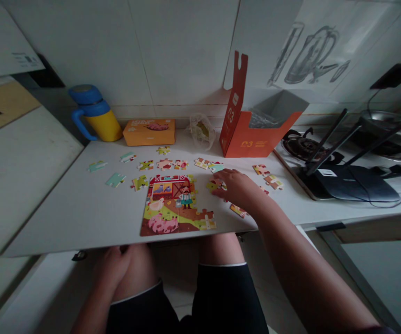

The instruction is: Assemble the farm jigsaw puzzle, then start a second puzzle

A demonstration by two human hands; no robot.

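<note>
Just right of the partly joined jigsaw puzzle (165, 206), my right hand (235, 185) reaches over the counter. Its thumb and fingers close around a green and pink puzzle piece (213, 186), partly covered by them. The joined part shows a red barn, a figure and a pink spotted pig; its right side is stepped. Below the counter edge, my left hand (113, 264) lies against my left knee, its fingers mostly hidden. Loose pieces surround the puzzle, among them a teal piece (115, 179), a green piece (139, 183) and a brown piece (238, 210) close to my right wrist.
Along the wall stand a blue and yellow bottle (105, 121), an orange box (149, 133), a clear plastic bag (202, 132) and an open red box (256, 139). A black router (357, 183) with raised antennas sits beside the gas stove (305, 146) at right.
</note>
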